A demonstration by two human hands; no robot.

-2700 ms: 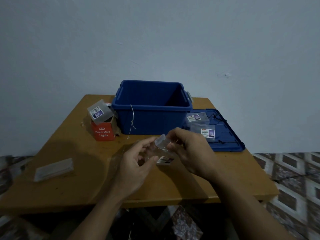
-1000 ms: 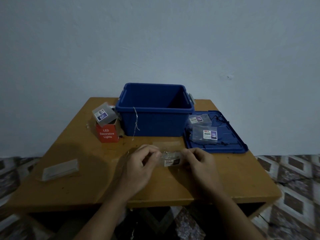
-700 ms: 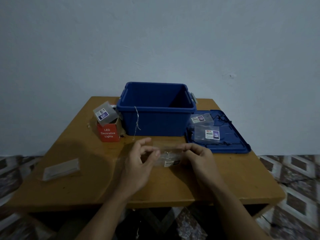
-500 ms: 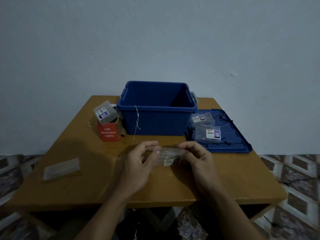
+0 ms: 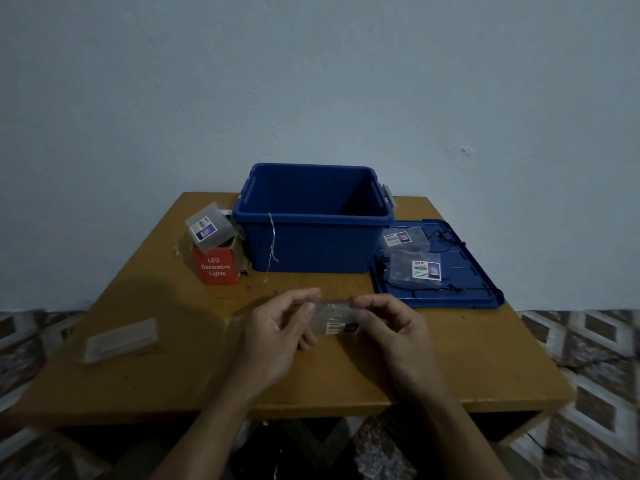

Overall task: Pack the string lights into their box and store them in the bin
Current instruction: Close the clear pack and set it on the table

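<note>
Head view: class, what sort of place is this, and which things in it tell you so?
Probably a room in a home: a small wooden table stands by a plain bluish wall, the patterned floor looks tiled, and a blue storage bin sits on the table.

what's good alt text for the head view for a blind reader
A person's left hand and right hand pinch the ends of a small clear box over a wooden table. Behind it sit an open blue bin, a red carton on its left and a blue lid on its right.
</note>
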